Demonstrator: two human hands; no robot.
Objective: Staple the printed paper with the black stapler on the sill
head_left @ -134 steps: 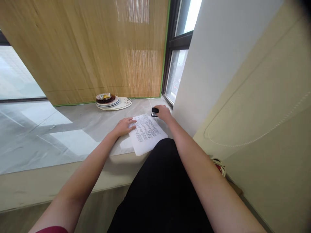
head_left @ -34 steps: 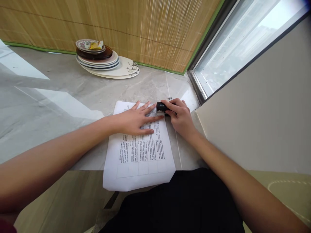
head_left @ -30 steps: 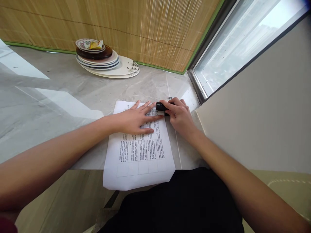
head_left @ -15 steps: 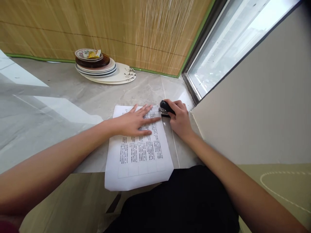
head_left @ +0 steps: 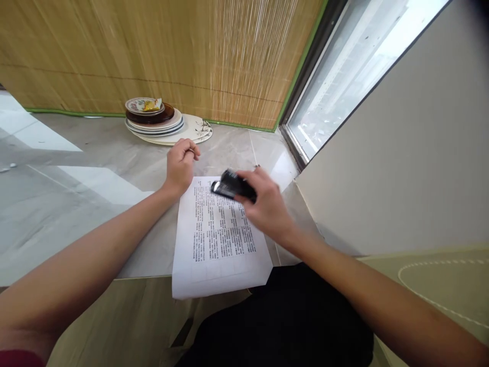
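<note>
A sheet of printed paper point(head_left: 221, 255), perhaps more than one layer, lies on the grey marble-look ledge, its lower end hanging past the front edge. My right hand point(head_left: 267, 201), slightly blurred, is wrapped round a black stapler point(head_left: 234, 186) held above the upper part of the paper, jaws pointing left. The stapler covers some of the printed lines. My left hand point(head_left: 181, 162) is raised just beyond the paper's top left corner, its fingers curled in; nothing shows in them.
At the back stands a stack of plates point(head_left: 155, 122) with a small yellow packet point(head_left: 152, 105) on top. A bamboo blind point(head_left: 153, 46) hangs behind it. To the right are a window point(head_left: 344, 76) and a pale wall point(head_left: 401, 153). My black-clothed leg point(head_left: 282, 316) is below the ledge.
My left hand has lifted off the paper, moved left and away, and its fingers have curled. My right hand has brought the stapler from the paper's right edge leftward over the sheet.
</note>
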